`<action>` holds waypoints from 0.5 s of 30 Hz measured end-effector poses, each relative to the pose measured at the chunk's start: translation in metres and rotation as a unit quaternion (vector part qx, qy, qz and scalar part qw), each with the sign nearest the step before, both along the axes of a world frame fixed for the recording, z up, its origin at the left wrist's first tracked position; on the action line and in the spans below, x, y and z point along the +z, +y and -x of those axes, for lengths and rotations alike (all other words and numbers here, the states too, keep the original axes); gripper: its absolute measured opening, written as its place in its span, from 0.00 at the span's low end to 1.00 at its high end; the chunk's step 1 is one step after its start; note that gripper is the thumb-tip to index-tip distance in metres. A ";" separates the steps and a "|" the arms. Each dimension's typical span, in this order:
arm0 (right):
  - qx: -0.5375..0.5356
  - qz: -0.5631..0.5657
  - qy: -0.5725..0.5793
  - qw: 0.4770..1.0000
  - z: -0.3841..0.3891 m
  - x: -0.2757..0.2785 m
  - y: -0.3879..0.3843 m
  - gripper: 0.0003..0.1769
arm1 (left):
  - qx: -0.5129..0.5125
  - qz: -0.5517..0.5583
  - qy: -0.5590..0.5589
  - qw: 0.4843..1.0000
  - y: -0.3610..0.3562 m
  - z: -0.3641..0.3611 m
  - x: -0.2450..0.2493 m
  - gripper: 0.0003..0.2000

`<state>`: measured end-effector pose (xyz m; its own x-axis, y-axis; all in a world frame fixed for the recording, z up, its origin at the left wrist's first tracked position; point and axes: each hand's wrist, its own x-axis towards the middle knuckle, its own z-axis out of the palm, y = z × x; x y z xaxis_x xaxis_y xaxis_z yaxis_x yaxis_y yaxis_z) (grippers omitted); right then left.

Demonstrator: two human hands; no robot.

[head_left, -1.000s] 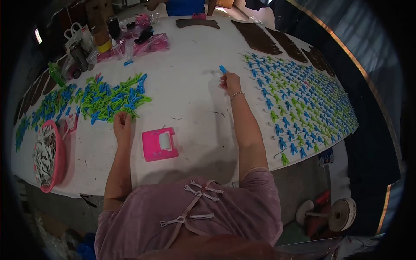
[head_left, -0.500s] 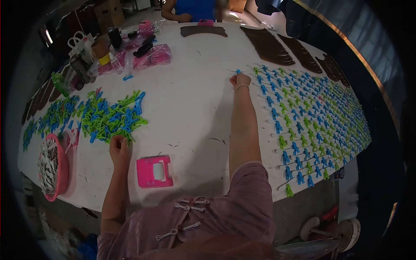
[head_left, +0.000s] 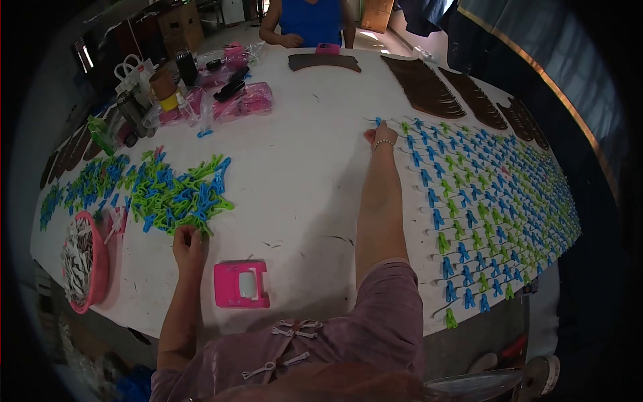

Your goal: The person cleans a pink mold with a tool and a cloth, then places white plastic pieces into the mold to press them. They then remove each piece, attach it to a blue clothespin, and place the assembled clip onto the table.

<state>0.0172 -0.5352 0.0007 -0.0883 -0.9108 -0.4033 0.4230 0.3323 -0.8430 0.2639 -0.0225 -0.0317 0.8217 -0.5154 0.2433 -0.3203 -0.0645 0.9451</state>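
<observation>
At the far left end of the rows of clips, my right hand (head_left: 383, 136) has its fingertips on a blue clip (head_left: 378, 121), which has a thin pale stick or wire along it. A beaded bracelet circles that wrist. My left hand (head_left: 188, 244) rests at the near edge of a loose pile of blue and green clips (head_left: 175, 191). Its fingers are pinched together beside a green clip; what lies between them is hidden. Blue and green clips on thin pale sticks (head_left: 482, 208) lie in slanting rows across the right of the table.
A pink tape dispenser (head_left: 241, 285) sits near my body. Left of it stands a pink basket (head_left: 99, 268) of white and brown pieces. Dark brown curved strips (head_left: 422, 87) lie at the back right. Plastic-wrapped pink packs (head_left: 251, 99) and bottles crowd the back left. A person in blue (head_left: 308, 20) is opposite.
The whole view has shifted slightly, so everything appears lower and a little to the right. My right fingers look looser around the blue clip. My left hand stays at the pile.
</observation>
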 end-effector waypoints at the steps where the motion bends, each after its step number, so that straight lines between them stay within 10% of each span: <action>1: 0.007 0.038 0.060 0.997 -0.001 -0.003 0.004 0.16 | -0.002 -0.002 -0.010 1.000 0.000 -0.001 -0.001 0.04; 3: 0.015 0.076 0.126 0.989 -0.003 -0.018 0.017 0.17 | -0.003 -0.003 -0.013 1.000 0.000 -0.001 -0.002 0.04; 5: -0.006 0.340 0.470 0.815 -0.011 -0.038 0.040 0.14 | 0.010 0.014 -0.004 1.000 -0.002 0.002 0.000 0.03; 9: 0.247 0.318 0.729 0.554 -0.019 -0.031 0.098 0.36 | 0.017 0.038 0.010 0.999 0.003 0.001 0.001 0.03; 15: 0.301 0.268 0.752 0.522 -0.005 -0.020 0.150 0.40 | 0.020 0.052 -0.021 0.998 0.010 -0.001 0.000 0.07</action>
<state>0.0221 -0.3856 -0.0189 0.4297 -0.9022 0.0375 -0.8954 -0.4311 -0.1116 0.2654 -0.0126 -0.0312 0.8288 -0.4536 0.3277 -0.3584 0.0196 0.9334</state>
